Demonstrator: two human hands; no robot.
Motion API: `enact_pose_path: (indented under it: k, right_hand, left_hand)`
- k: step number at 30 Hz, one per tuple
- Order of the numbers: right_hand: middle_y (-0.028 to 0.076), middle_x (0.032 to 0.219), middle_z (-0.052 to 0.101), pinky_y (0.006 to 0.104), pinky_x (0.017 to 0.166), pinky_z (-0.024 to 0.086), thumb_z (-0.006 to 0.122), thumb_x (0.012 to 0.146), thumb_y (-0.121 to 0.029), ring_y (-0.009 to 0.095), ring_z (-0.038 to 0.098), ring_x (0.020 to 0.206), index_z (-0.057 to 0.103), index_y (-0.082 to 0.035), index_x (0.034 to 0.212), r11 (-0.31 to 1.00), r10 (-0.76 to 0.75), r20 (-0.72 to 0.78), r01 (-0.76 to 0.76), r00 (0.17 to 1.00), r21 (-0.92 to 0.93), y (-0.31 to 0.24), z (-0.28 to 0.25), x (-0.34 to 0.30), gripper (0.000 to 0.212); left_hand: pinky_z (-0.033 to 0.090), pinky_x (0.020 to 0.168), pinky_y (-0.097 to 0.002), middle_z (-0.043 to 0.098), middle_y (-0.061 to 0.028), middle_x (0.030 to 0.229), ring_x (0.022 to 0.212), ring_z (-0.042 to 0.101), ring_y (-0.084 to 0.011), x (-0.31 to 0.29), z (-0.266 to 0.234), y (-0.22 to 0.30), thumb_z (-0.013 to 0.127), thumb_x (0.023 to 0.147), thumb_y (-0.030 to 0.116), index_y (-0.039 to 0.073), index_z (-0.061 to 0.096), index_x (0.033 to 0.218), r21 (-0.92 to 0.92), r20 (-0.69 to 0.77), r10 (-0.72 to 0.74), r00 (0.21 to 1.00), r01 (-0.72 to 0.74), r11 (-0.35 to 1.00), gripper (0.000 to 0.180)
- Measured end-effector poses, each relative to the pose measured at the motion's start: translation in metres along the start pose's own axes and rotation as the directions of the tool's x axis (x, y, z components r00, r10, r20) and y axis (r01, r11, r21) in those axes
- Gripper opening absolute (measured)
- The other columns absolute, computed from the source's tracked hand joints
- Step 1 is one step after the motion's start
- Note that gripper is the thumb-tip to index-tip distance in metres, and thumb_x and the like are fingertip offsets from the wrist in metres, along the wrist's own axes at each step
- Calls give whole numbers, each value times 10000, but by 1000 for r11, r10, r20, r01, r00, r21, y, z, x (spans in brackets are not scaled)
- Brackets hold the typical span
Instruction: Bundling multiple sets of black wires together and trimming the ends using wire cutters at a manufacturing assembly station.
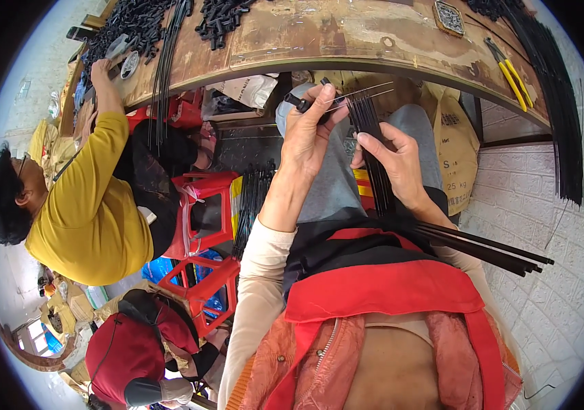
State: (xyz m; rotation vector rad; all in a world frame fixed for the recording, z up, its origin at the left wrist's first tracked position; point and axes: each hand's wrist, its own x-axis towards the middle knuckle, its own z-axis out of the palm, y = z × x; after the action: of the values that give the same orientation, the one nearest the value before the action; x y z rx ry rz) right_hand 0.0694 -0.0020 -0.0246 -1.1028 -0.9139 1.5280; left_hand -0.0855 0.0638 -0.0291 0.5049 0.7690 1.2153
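Observation:
My left hand (309, 133) is closed around small black plastic fittings (297, 102), which stick out by the thumb and fingers. Two thin, light-coloured wires (373, 91) run from those fingertips across the top of a bundle of thin black rods (367, 123). That bundle is gripped by my right hand (394, 160), its thumb lying along the side. The rods stand upright between my knees, their lower ends reaching my dark apron. Whether the wires are joined to the rods or fittings, I cannot tell. Several longer black rods (483, 246) stick out to the right beneath my right forearm.
The wooden bench (292, 41) crosses ahead, bearing heaped black fittings (131, 31), yellow-handled pliers (511, 75), a small tray of metal bits (449, 18) and overhanging black rods (562, 123). Left, a person in yellow (94, 205) works near red stools (206, 212); another wears dark red (131, 355).

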Motion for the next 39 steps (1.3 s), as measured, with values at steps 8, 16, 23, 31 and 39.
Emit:
enact_pose_path:
  k: [8, 16, 23, 31, 39]
  right_hand:
    - [57, 738, 640, 253, 650, 509, 654, 929, -200, 124, 625, 665, 637, 1, 969, 999, 6, -10, -6, 1000, 32, 2, -2, 1, 205]
    - [55, 733, 635, 252, 655, 506, 648, 932, -204, 124, 621, 666, 635, 2, 975, 1000, 3, -15, -3, 1000, 4, 1, -2, 1, 211]
    - [48, 742, 633, 246, 658, 500, 649, 932, -210, 115, 613, 672, 636, 0, 984, 1000, 4, -17, -4, 1000, 7, 1, -2, 1, 217]
    - [49, 742, 634, 244, 658, 498, 651, 930, -212, 112, 613, 671, 636, 0, 973, 1000, -1, -12, 2, 1000, 12, 1, -1, 2, 217]
    - [51, 742, 632, 245, 659, 497, 645, 933, -205, 114, 608, 670, 635, 0, 966, 1000, 2, -15, -2, 1000, 13, 1, -1, 2, 208]
  left_hand:
    - [592, 766, -265, 667, -105, 1049, 888, 673, -170, 2, -1, -3, 672, 921, 188, 27, 604, 1179, -10, 43, -35, 998, 36, 999, 312]
    - [606, 772, -271, 665, -141, 1057, 892, 679, -178, -1, 5, -1, 655, 925, 131, 45, 551, 1282, -15, 69, 57, 996, -56, 998, 382]
    - [603, 785, -289, 673, -121, 1012, 889, 679, -193, 0, 4, -3, 684, 898, 98, -9, 612, 1095, -45, 14, 14, 1000, -13, 999, 234]
    - [591, 804, -289, 669, -93, 980, 903, 674, -193, 2, -1, -5, 699, 893, 123, -20, 623, 1075, -37, 10, 3, 1000, -3, 999, 243]
    - [581, 805, -276, 673, -102, 1014, 923, 666, -183, -1, 5, -2, 682, 912, 163, -29, 631, 1124, -10, 23, 11, 1000, -11, 1000, 291]
